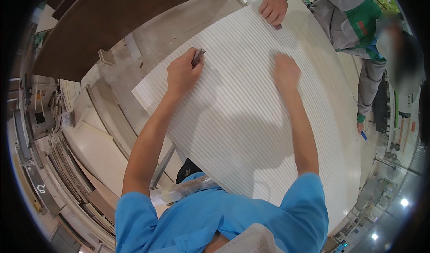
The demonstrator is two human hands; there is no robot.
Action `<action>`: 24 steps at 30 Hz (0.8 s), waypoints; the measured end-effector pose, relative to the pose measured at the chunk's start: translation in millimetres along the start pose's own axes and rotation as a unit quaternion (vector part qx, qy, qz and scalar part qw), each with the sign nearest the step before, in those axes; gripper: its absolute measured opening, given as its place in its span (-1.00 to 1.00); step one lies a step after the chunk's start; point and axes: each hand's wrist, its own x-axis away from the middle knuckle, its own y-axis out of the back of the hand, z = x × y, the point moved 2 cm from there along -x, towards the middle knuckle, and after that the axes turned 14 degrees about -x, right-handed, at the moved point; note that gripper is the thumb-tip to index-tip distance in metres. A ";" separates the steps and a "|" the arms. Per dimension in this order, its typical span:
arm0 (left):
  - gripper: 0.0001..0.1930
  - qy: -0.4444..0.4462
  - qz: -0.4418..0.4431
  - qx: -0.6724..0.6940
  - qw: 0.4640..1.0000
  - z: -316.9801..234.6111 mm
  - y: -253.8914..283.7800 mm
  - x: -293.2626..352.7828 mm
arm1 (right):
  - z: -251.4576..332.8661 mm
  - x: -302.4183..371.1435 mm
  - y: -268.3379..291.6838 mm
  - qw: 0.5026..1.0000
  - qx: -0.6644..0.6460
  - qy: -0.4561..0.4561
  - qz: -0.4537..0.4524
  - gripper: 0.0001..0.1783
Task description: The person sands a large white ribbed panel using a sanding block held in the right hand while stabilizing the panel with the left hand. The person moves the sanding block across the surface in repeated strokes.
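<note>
Stacked boards are lining the L bg; ribbed white panel is lying mid-view, looking stiff, prob. heavy, edges best for lifting. L grip is clamping a small tube, likely light, rigid, mid-hold OK; R grip is blurring over panel, can't tell if holding.

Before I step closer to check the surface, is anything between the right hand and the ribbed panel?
Nothing visible stands between the right hand and the white ribbed panel, though blur leaves contact and anything gripped unclear.
</note>
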 end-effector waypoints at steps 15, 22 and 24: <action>-0.76 -0.001 -0.002 -0.028 1.000 1.1 -0.9 -2.4 | -40.7 105.8 54.9 0.984 -0.153 -0.052 -0.076 -0.83; -0.77 0.005 0.014 -0.021 1.000 1.0 -0.3 -2.6 | -35.5 98.1 46.0 0.986 -0.098 -0.082 -0.109 -0.86; -0.78 -0.004 -0.002 -0.018 1.000 0.7 -0.4 -2.1 | -32.6 93.4 39.0 0.986 -0.101 -0.089 -0.103 -0.88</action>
